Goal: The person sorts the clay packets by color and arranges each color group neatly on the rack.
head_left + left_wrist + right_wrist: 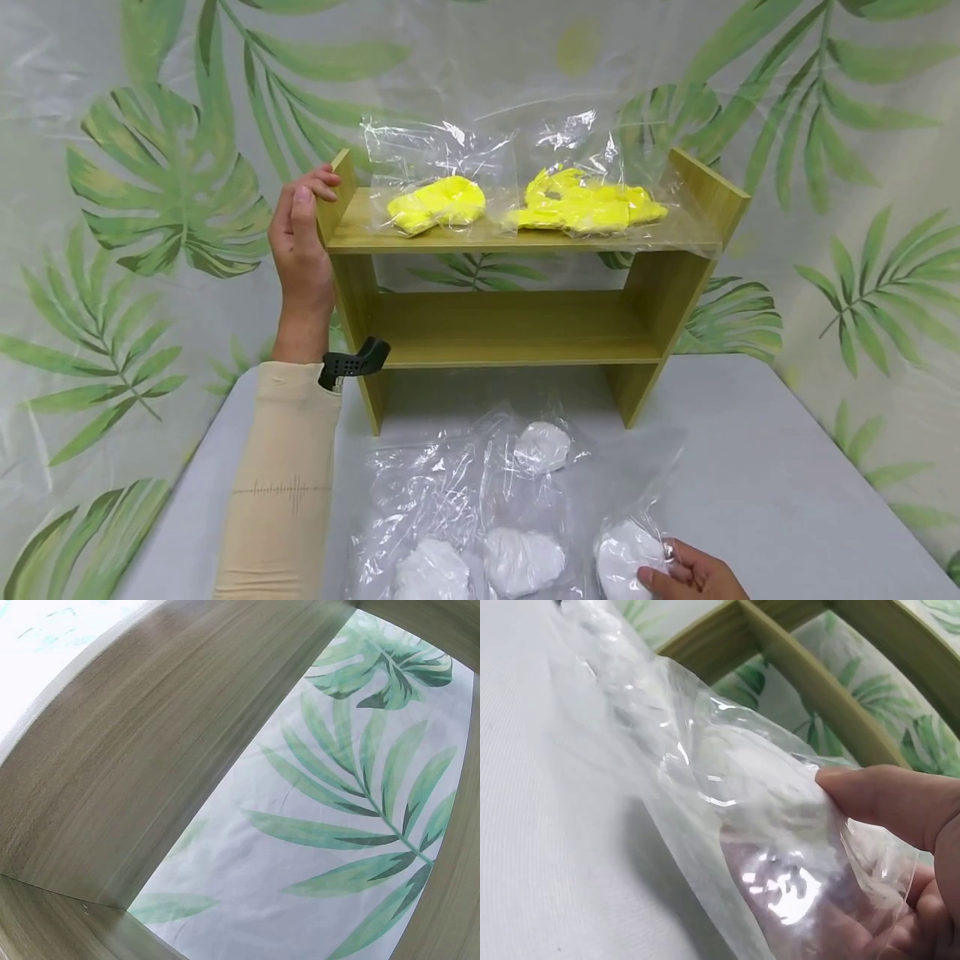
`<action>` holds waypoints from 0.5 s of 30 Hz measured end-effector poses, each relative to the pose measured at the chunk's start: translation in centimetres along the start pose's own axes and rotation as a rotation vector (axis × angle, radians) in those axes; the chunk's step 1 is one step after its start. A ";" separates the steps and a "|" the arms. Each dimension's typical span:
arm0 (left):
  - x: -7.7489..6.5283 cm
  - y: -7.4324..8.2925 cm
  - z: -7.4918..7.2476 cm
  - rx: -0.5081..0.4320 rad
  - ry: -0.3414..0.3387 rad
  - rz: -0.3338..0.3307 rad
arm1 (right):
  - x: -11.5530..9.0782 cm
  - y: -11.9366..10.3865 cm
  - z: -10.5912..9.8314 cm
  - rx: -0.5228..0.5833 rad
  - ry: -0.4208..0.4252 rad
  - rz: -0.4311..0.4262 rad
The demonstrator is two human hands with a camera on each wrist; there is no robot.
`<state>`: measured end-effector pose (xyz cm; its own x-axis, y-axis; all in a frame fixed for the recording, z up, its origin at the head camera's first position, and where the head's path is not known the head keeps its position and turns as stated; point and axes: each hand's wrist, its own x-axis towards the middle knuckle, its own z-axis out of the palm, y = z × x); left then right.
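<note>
A two-tier wooden shelf (517, 329) stands on the table. My left hand (303, 229) holds its upper left side panel, fingers curled over the edge. Low on the right, my right hand (693, 571) pinches a clear plastic bag with a white lump (626, 558) inside; the thumb (870, 796) presses on the bag in the right wrist view. Two clear bags lie on the top board, one with a smaller yellow lump (438, 204), the other with a wider, crumpled yellow lump (585, 204). The left wrist view shows the shelf's boards (142, 742) but not the hand.
On the grey tabletop (772, 467), in front of the shelf, lie more clear bags with white lumps: one at the left (431, 573), one in the middle (523, 560) and a small one (542, 447) nearer the shelf. A leaf-patterned cloth (840, 167) hangs behind.
</note>
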<state>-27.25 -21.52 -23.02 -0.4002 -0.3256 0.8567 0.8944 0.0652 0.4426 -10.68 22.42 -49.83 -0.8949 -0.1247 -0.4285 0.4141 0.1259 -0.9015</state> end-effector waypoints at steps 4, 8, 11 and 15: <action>0.1 0.0 0.0 0.008 -0.005 0.005 | -0.4 -0.7 0.2 -0.072 0.139 0.011; 0.1 0.1 0.0 0.009 0.000 -0.005 | -0.9 -1.4 0.3 -0.069 0.244 0.007; 0.1 0.1 -0.1 0.006 0.003 -0.012 | -1.2 -2.0 0.5 -0.047 0.272 -0.014; 0.1 0.2 0.1 -0.019 0.008 -0.018 | -1.6 -2.8 0.5 -0.029 0.242 -0.052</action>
<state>-27.11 -21.46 -22.85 -0.4148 -0.3339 0.8464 0.8907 0.0412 0.4527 -10.29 21.79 -46.65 -0.9302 0.1072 -0.3512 0.3645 0.1546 -0.9183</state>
